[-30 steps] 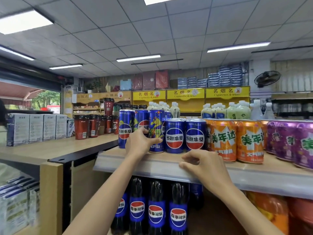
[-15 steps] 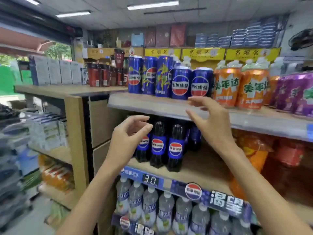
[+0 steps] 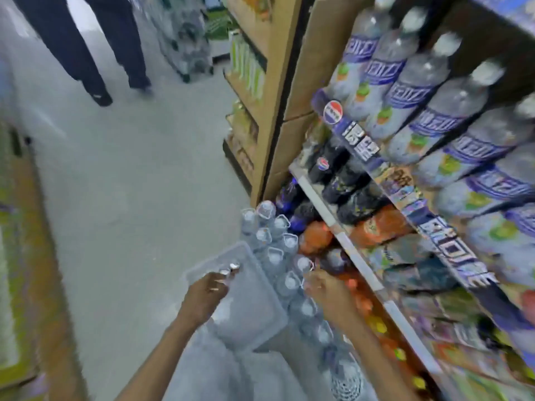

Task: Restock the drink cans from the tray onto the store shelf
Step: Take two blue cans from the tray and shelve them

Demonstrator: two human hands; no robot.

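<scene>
**shelfwatcher:** Cans, or at least their silver tops, sit at the far end of the clear plastic tray, right at the fingertips of the left hand. Fingers are curled down toward them and look to be touching a top, but it's too smeared to say whether the hand has actually closed on a can. Can't tell.

**aisle_nerd:** And the other hand?

**shelfwatcher:** Right hand is just beside the tray, down among the wrapped water bottles packed on the floor between the tray and the shelving. Fingers bent, knuckles up, fingertips against a bottle cap or right next to it. Gripping or only resting, I can't make out.

**aisle_nerd:** Where's the tray in relation to everything?

**shelfwatcher:** Low down, near the floor, tilted in the view, resting on something pale and blurry. To its right comes the water pack, then the store shelf with dark cola bottles and orange soda bottles on the low level. One level up, a row of clear bottles with purple labels.

**aisle_nerd:** Anyone else around?

**shelfwatcher:** A pair of legs in dark trousers at the far end of the grey aisle floor, well apart from the hands.
</scene>
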